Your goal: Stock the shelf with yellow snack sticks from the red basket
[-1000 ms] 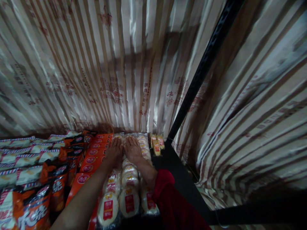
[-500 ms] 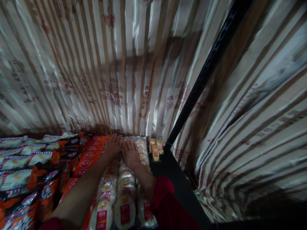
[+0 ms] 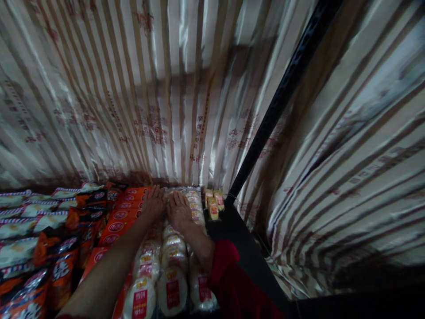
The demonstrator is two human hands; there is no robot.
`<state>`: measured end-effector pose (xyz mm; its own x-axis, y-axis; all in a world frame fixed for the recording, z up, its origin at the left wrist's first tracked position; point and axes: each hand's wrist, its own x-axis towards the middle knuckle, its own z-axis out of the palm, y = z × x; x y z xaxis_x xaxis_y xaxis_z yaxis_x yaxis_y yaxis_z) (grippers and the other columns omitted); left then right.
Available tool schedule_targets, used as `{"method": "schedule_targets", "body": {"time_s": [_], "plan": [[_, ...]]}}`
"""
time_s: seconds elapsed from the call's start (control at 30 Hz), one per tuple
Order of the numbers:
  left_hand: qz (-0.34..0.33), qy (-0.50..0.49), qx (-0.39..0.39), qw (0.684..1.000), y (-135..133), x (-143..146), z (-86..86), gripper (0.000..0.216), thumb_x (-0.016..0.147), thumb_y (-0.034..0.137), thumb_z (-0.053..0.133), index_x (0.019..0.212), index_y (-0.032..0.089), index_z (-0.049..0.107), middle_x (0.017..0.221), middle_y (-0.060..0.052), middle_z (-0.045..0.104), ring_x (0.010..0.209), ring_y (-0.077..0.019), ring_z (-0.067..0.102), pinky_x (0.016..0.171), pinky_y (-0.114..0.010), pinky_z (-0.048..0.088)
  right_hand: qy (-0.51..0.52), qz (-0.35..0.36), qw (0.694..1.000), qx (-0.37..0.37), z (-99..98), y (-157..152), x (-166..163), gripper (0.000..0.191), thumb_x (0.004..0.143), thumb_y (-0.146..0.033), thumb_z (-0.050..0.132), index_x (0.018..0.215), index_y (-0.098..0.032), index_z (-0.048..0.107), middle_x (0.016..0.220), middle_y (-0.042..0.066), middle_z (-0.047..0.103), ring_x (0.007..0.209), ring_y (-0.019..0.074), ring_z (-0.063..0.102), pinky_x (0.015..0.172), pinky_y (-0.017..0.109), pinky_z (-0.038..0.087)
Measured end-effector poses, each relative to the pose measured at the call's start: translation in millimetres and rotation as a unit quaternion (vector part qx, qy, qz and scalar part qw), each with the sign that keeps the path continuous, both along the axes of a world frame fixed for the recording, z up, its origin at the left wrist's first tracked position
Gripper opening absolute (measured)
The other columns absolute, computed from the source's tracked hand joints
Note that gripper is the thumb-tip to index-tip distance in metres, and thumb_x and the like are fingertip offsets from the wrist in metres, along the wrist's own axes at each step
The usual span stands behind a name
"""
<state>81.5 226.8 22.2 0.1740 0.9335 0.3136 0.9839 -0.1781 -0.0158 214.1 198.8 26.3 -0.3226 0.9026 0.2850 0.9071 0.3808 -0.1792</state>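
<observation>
Left hand [image 3: 154, 203] and right hand [image 3: 179, 212] lie palm-down, unclenched, on clear-wrapped rice crackers [image 3: 172, 290] near the back edge of the shelf [image 3: 232, 226]; 3 yellow packets [image 3: 213, 209] sit by its back right corner

Three lengthwise rows of round, pale crackers [image 3: 174, 257] in shiny clear wrappers with red labels, packs overlapping. Two rows run from the left hand [image 3: 154, 203] and right hand [image 3: 179, 212] toward the viewer; the third extends along the right hand's right side.

Boxes [image 3: 116, 227] lie just left of the cracker packs [image 3: 172, 290] (bags [image 3: 63, 268] farther left), packets [image 3: 213, 210] right, the curtain [image 3: 184, 102] behind.
</observation>
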Motion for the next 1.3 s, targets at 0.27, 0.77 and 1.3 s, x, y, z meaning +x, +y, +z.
{"method": "schedule_targets", "body": {"time_s": [0.27, 0.77, 1.3], "plan": [[-0.061, -0.036, 0.088, 0.994, -8.4, 25.2, 9.1, 0.048, 0.091, 0.036, 0.026, 0.129, 0.018, 0.048, 0.142, -0.012, 0.036, 0.134, -0.0258, 0.028, 0.106, -0.051, 0.023, 0.012, -0.082, 0.997, -0.002, 16.3, 15.2, 32.2, 0.052, 0.093, -0.040, 0.025, 0.137, -0.016, 0.038, 0.149, 0.010, 0.024, 0.139, 0.0230, 0.012, 0.109, 0.043, 0.011], [-0.113, -0.024, 0.063, 0.991, -25.5, 50.4, -3.7, 0.040, 0.090, 0.029, 0.031, 0.120, 0.020, 0.056, 0.130, -0.010, 0.052, 0.124, -0.0265, 0.044, 0.101, -0.051, 0.033, -0.013, -0.099, 0.993, -0.058, 14.6, 10.8, 45.2, 0.048, 0.092, -0.033, 0.025, 0.137, -0.020, 0.039, 0.145, 0.008, 0.035, 0.133, 0.0241, 0.027, 0.106, 0.041, 0.016], [-0.104, 0.004, 0.019, 0.994, -4.3, 56.4, 7.8, 0.044, 0.092, 0.028, 0.025, 0.125, 0.015, 0.050, 0.129, -0.012, 0.053, 0.123, -0.0267, 0.044, 0.105, -0.054, 0.024, 0.005, -0.101, 0.993, -0.055, 6.0, 12.1, 45.6, 0.050, 0.093, -0.036, 0.022, 0.138, -0.022, 0.036, 0.147, 0.005, 0.029, 0.136, 0.0220, 0.021, 0.109, 0.042, 0.011]]}}
